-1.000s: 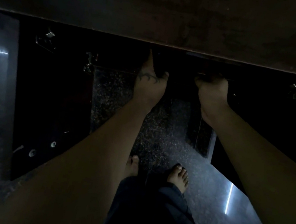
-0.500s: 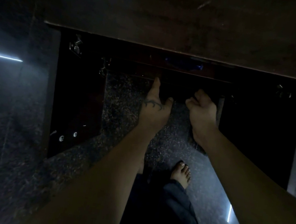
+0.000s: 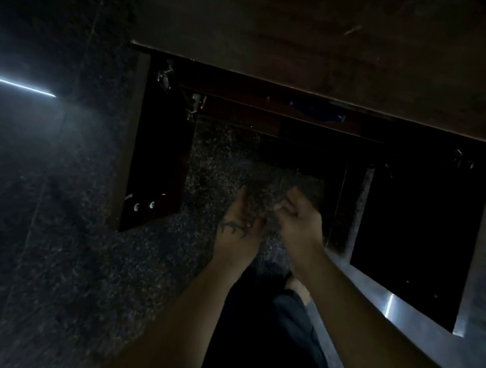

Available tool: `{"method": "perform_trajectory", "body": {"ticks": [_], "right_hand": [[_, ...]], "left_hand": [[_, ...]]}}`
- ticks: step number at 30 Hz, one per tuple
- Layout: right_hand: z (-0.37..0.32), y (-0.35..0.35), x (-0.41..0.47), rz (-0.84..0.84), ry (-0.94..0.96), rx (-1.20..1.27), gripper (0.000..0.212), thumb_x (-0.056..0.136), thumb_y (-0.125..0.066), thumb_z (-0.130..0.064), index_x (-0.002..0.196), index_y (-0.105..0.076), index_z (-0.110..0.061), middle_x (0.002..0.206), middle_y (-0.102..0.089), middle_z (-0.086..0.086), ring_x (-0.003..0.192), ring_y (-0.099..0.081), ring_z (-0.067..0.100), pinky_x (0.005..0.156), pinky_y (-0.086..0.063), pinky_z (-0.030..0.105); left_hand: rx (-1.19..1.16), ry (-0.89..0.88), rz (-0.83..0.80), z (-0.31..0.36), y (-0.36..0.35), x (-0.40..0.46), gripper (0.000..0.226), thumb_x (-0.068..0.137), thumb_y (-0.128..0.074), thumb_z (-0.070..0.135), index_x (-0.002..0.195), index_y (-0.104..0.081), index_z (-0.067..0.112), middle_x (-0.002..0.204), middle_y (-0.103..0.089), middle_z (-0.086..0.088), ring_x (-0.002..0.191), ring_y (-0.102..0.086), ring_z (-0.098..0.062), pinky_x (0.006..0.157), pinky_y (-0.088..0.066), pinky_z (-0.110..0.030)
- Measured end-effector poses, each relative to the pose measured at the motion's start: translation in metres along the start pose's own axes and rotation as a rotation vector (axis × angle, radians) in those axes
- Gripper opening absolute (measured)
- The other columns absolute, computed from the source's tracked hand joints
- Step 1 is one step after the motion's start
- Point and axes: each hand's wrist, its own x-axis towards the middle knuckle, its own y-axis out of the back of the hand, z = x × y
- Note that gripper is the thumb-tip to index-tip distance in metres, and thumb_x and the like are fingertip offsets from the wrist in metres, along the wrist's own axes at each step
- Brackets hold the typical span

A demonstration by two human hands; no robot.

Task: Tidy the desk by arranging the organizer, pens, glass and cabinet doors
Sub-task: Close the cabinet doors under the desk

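Both hands off the top edge now, left hand [image 3: 237, 224] relaxed, right hand [image 3: 300, 216] fist empty; dark wooden cabinet doors [image 3: 161, 152] still open.

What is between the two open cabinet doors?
Head view: speckled floor and both hands, left hand and right hand, between left door and right door.

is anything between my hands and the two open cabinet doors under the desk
Nothing visible. The left hand and right hand hang over speckled floor in the gap between the dark glossy left cabinet door and dark right cabinet door, both swung open. The scene is dim, so small obstacles could be missed.
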Motion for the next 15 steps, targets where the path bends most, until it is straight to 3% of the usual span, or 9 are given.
{"method": "perform_trajectory", "body": {"ticks": [2,4,7,8,10,12,15], "right_hand": [[0.004,-0.016,-0.008,-0.036,-0.008,-0.014,0.058,0.095,-0.052,-0.011,0.147,-0.026,-0.013,0.151,-0.034,0.004,0.136,-0.036,0.019,0.104,-0.035,0.026],[0.005,-0.031,-0.014,-0.077,-0.024,-0.015,0.057,0.096,-0.051,-0.011,0.147,-0.026,-0.014,0.151,-0.034,0.003,0.135,-0.037,0.018,0.104,-0.034,0.025],[0.002,-0.053,-0.019,-0.133,-0.017,-0.018,0.057,0.095,-0.051,-0.010,0.147,-0.026,-0.013,0.151,-0.034,0.004,0.136,-0.036,0.017,0.107,-0.033,0.025],[0.000,-0.059,-0.020,-0.149,-0.014,-0.023,0.057,0.095,-0.051,-0.010,0.147,-0.026,-0.013,0.151,-0.033,0.004,0.136,-0.035,0.017,0.108,-0.032,0.026],[-0.002,-0.072,-0.023,-0.188,-0.015,-0.024,0.056,0.096,-0.050,-0.011,0.147,-0.026,-0.013,0.151,-0.033,0.005,0.137,-0.034,0.017,0.109,-0.031,0.027],[-0.004,-0.086,-0.026,-0.235,-0.027,-0.027,0.056,0.096,-0.050,-0.011,0.147,-0.026,-0.014,0.152,-0.032,0.005,0.137,-0.034,0.017,0.108,-0.031,0.026],[-0.006,-0.105,-0.029,-0.297,-0.028,-0.067,0.056,0.097,-0.049,-0.012,0.147,-0.026,-0.013,0.152,-0.032,0.007,0.137,-0.034,0.018,0.106,-0.030,0.024]], "left_hand": [[-0.077,0.081,0.044,-0.010,0.013,-0.010,0.062,0.094,-0.054,0.023,0.147,-0.023,0.032,0.146,-0.041,0.007,0.123,-0.049,-0.004,0.100,-0.048,-0.039],[-0.167,0.164,0.094,-0.017,0.026,-0.021,0.061,0.094,-0.055,0.024,0.146,-0.025,0.034,0.133,-0.050,0.013,0.107,-0.052,0.009,0.089,-0.052,-0.031],[-0.266,0.258,0.143,-0.025,0.045,-0.034,0.058,0.094,-0.056,0.017,0.142,-0.029,0.035,0.136,-0.045,0.010,0.120,-0.050,-0.013,0.092,-0.050,-0.035],[-0.303,0.285,0.153,-0.028,0.050,-0.038,0.055,0.093,-0.056,0.016,0.136,-0.031,0.037,0.129,-0.048,0.013,0.117,-0.052,-0.016,0.087,-0.051,-0.034],[-0.243,0.298,0.200,-0.043,0.064,-0.041,0.051,0.092,-0.059,0.024,0.133,-0.035,0.043,0.133,-0.050,0.011,0.115,-0.055,-0.018,0.089,-0.053,-0.040],[-0.173,0.305,0.216,-0.054,0.077,-0.045,0.052,0.091,-0.059,0.031,0.138,-0.038,0.038,0.141,-0.047,0.007,0.117,-0.056,-0.019,0.094,-0.051,-0.049],[-0.189,0.332,0.302,-0.066,0.096,-0.056,0.042,0.094,-0.055,0.020,0.134,-0.046,0.027,0.131,-0.053,0.005,0.117,-0.056,-0.024,0.096,-0.048,-0.053]]}}
